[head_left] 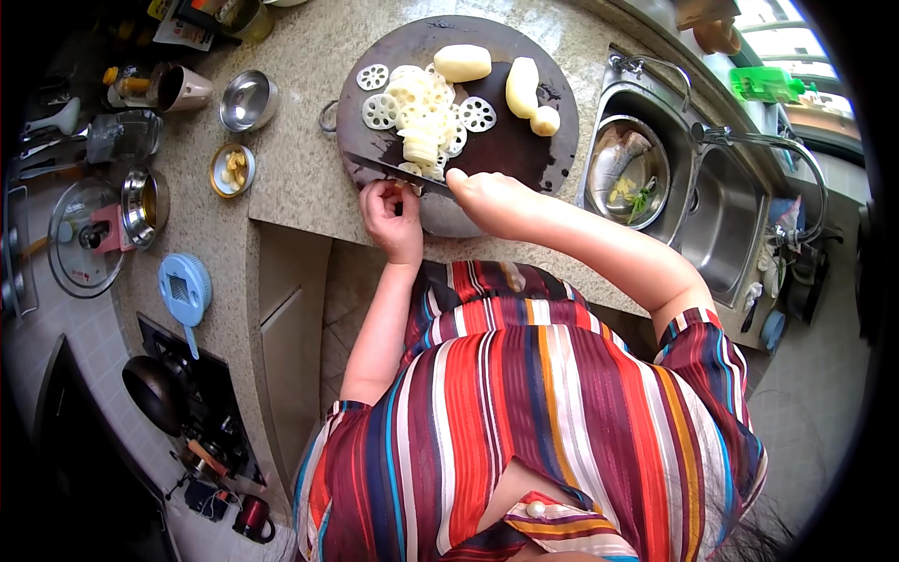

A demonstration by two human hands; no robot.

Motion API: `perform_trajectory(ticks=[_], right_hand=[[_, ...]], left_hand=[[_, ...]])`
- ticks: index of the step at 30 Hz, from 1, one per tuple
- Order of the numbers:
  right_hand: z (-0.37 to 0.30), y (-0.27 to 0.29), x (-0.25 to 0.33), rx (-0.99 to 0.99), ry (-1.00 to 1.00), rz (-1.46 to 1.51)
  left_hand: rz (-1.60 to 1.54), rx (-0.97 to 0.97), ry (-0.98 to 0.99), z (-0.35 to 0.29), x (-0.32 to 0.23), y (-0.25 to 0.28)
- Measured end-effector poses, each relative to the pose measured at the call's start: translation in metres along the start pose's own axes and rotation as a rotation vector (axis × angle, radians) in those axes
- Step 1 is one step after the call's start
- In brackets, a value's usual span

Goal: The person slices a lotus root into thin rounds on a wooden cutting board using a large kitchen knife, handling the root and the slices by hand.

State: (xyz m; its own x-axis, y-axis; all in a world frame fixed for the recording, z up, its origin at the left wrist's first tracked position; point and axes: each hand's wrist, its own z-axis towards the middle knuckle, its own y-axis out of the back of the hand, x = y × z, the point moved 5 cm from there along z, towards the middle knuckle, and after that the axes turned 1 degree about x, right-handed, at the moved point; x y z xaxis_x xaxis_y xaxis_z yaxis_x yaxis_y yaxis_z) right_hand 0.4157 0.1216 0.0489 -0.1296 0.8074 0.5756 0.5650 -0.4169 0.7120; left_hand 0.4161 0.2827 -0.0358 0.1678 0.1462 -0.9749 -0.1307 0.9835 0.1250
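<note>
A round dark cutting board [375, 70] lies on the counter. My right hand [487, 199] is closed round the handle of a kitchen knife [386, 169], whose dark blade points left across the board's near part. Just on the near side of the blade, my left hand [390, 217] has its fingers curled together on a small piece of lotus root [400, 184], mostly hidden by the fingers. Beyond the blade is a pile of pale lotus root slices [418, 94], some lying loose round it. Whole peeled lotus root segments [462, 63] rest at the board's far side.
The double sink [688, 229] at right holds a steel basin [664, 192] with a fish in it. A metal bowl [249, 100] and a small bowl of ginger or garlic pieces [221, 170] stand left of the board. Farther left are a blue grater [184, 288] and a black pan [154, 393].
</note>
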Motion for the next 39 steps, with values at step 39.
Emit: perform_trajectory(ticks=[39], right_hand=[[-0.022,0.006,0.000,-0.033,-0.016,-0.004]], left_hand=[[-0.096,-0.049,-0.041,-0.005,0.006,0.003]])
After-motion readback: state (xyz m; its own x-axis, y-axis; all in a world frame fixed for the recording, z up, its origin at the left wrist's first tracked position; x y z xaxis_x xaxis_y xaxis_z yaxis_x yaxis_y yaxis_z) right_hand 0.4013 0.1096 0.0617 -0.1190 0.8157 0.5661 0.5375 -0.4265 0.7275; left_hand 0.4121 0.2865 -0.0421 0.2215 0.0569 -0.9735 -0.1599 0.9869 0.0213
